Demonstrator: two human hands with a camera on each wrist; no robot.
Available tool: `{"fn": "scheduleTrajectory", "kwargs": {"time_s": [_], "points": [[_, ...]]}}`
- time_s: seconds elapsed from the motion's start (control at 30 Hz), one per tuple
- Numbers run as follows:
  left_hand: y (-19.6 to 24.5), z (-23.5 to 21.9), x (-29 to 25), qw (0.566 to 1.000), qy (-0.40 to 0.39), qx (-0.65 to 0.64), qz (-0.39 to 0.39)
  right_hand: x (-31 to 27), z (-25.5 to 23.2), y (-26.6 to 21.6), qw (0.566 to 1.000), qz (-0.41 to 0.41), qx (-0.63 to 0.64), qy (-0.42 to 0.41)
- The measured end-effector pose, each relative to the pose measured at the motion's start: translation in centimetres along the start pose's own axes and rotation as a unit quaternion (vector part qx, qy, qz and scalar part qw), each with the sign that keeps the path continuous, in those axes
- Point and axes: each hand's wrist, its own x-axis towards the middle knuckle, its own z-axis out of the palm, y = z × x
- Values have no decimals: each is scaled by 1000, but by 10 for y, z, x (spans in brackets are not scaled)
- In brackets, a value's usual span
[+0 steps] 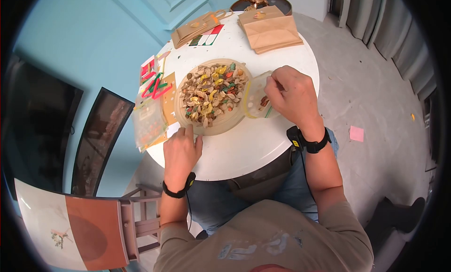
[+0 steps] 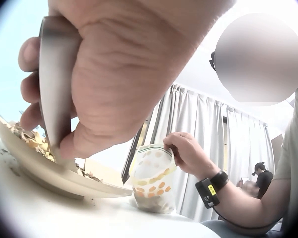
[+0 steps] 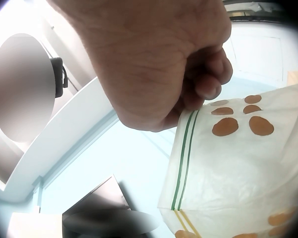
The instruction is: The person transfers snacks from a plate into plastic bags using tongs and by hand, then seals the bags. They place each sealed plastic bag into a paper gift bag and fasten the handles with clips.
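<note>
The right hand (image 1: 293, 95) has its fingers curled in tight, pinching the top corner of a single clear zip bag (image 3: 233, 168) with green lines and orange ovals. The bag hangs below those fingertips, a few brown bits inside, its near side against the rim of the plate (image 1: 225, 126).

The left hand (image 1: 181, 152) has thumb and fingers closed round one tapered silvery piece (image 2: 57, 74), its lower end at the plate; I can't tell what the piece is, and from above the hand hides it. Just past the left fingers, heaped on that one plate, lies a mix of dried petals (image 1: 213, 91), far too many to count.

The plate sits between the two hands, in the way from the left fingers across to the bag. Beyond the left fingertips are one clear pouch (image 1: 148, 124) and some red and green strips (image 1: 157, 87), overlapping too much to count. Farther out, well beyond both hands' fingers, two stacks of paper bags (image 1: 275, 32) rest on the white table (image 1: 225, 159).
</note>
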Motion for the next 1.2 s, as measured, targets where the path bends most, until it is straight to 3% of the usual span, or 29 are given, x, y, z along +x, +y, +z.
{"fn": "scheduleTrajectory", "kwargs": {"time_s": [0.57,1.2], "points": [[-11,24,31,999,12,-46,-3,1,2,-1,1000,5,-8,-12],[18,-26,41,996,51,-72,15,0,3,5,1000,6,5,-9]]}}
